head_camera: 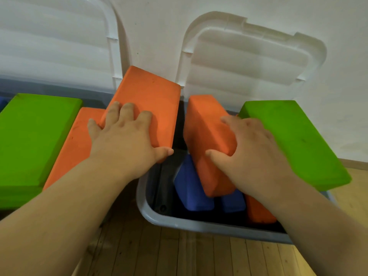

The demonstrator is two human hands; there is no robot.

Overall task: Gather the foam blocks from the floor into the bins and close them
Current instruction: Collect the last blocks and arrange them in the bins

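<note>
Centre of the frame: large orange rectangular foam block [147, 102], tilted, gripped by the left hand [123, 140], fingers [127, 110] spread over its top face, thumb hooked round the near corner.

Just right of it: second orange foam block [205, 126], steeply tilted over the open grey plastic bin [179, 220], clasped by the right hand [253, 148], thumb under the near edge, fingers wrapped over the far side.

Deeper inside that bin: two blue foam blocks [191, 188] and a low orange foam block [258, 210]. Across its right rim: bright green foam block [294, 140].

At left, on a second grey bin [49, 86]: flat green foam slab [33, 136] touching an orange foam slab [73, 144].

Behind, against the white wall: left white ribbed lid [55, 36] and right white ribbed lid [249, 56], both upright.

Bottom of the frame: wooden floor [179, 255].
</note>
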